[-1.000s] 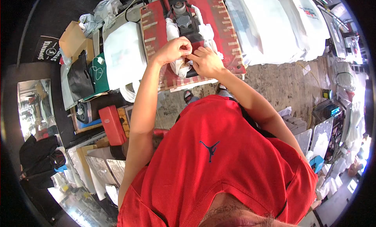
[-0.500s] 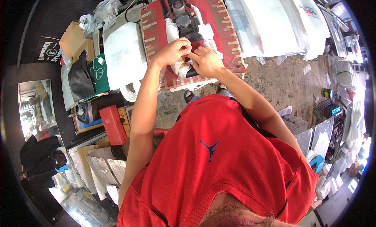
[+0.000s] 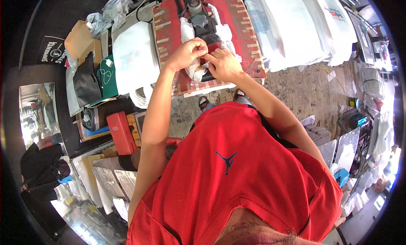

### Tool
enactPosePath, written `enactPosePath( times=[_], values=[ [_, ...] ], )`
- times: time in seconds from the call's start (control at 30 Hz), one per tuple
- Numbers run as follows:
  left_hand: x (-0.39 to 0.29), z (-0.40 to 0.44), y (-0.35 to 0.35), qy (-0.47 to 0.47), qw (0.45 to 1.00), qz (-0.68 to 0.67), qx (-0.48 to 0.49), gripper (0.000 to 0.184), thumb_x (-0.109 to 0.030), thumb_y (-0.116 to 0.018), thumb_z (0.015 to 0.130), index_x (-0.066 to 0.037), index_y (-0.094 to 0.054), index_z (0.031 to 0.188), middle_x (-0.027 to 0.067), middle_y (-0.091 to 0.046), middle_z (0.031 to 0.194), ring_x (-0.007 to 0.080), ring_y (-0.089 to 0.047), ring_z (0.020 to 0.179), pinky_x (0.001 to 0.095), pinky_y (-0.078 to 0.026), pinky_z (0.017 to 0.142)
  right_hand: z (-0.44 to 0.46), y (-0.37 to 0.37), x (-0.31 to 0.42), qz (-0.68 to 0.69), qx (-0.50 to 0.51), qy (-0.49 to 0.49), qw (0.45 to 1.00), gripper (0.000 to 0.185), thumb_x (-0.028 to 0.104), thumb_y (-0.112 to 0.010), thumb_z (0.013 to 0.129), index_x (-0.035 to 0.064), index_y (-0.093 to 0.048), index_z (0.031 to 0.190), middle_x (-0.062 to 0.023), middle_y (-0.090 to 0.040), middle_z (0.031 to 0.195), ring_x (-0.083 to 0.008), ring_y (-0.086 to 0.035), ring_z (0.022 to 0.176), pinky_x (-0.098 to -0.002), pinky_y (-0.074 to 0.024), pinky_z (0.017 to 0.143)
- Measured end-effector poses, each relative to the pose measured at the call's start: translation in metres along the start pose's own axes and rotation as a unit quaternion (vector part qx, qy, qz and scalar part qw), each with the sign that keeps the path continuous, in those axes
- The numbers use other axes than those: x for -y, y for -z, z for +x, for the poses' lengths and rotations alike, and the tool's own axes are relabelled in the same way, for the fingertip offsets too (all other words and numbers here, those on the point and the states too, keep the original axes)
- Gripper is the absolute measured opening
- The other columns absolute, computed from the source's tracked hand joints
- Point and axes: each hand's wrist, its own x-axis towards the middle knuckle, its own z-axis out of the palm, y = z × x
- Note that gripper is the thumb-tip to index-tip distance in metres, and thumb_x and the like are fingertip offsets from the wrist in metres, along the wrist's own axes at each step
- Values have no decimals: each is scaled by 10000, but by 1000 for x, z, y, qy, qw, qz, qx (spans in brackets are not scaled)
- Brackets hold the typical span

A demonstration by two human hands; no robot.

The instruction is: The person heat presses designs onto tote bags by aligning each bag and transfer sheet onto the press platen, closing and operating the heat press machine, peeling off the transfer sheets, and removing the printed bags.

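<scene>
Head view puts your work at the upper middle of the frame, where a black machine [image 3: 206,30] with white wrapping [image 3: 186,31] along both sides sits over a red board [image 3: 169,17] edged with tape strips. Your left hand [image 3: 188,54] curls, thumb and forefinger drawn together; your right hand [image 3: 225,66] bends palm-down beside it, fingertips close to the left's. You seem to be at a fine fingertip step over the machine's near end; the next move likely calls for small, steady motions and a light touch. Your fingers cover the spot between them, so whether either grasps anything cannot be told. The frame's top edge cuts off the machine's far end.
</scene>
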Motion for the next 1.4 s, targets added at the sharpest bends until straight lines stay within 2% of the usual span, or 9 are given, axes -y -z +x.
enactPosePath(
  times=[0.33,0.43,0.5,0.6,0.8,1.13,1.2,1.33,1.4],
  values=[
    [-4,0,0,8,1000,3,-3,52,9,-642,953,12,-621,906,5,-581,1039,92,-540,932,266,-468,878,-1,-1,-1,1,11,-7,1000,284,140,-654,794,120,-670,1076,-54,-647,870,-264,-628,929,-435,-503,866],
    [-7,1,-1,6,999,31,-9,66,9,-646,947,14,-608,893,4,-581,1014,93,-540,903,271,-475,843,-1,0,0,1,16,-7,1000,270,143,-648,797,123,-674,1066,-56,-652,878,-266,-627,938,-435,-504,876],
    [-6,4,0,1,996,89,9,92,-41,-662,941,12,-612,884,52,-595,962,155,-594,877,307,-498,823,0,1,1,-1,16,-7,1000,259,145,-646,800,124,-677,1056,-56,-654,882,-265,-628,940,-434,-505,876],
    [-8,7,0,-5,992,127,27,97,0,-638,938,7,-566,874,31,-565,972,122,-547,869,286,-475,795,-1,1,1,-6,18,-6,1000,237,149,-642,804,126,-683,1036,-54,-657,885,-262,-628,941,-434,-508,874],
    [-7,7,-1,-11,988,148,34,79,8,-615,936,5,-550,892,57,-549,947,167,-548,876,306,-472,810,0,3,2,-10,8,7,1000,219,145,-642,806,124,-688,1019,-51,-657,876,-257,-628,932,-432,-508,863],
    [1,4,-5,-33,988,148,1,56,10,-581,956,3,-535,924,51,-531,966,164,-528,891,291,-462,837,0,0,1,0,-3,3,1000,242,129,-648,801,113,-673,1042,-53,-648,857,-257,-630,915,-426,-507,860],
    [4,5,-4,-41,990,138,-8,92,-66,-611,967,8,-578,923,105,-581,975,234,-586,900,340,-484,833,0,1,2,1,0,0,1000,248,128,-648,799,113,-671,1045,-55,-649,858,-261,-631,913,-429,-508,859],
    [4,3,-4,-26,995,91,-24,74,-52,-610,978,6,-594,934,77,-578,990,187,-583,914,316,-484,844,2,6,5,-3,8,-14,1000,267,124,-647,792,109,-663,1058,-63,-650,862,-278,-636,908,-441,-513,854],
    [6,2,-5,-21,999,25,-19,28,-11,-590,989,4,-584,966,12,-550,1032,108,-518,932,268,-457,874,3,7,5,-2,8,-14,1000,271,121,-648,790,107,-660,1061,-65,-649,864,-283,-636,907,-443,-514,852]
  ],
)
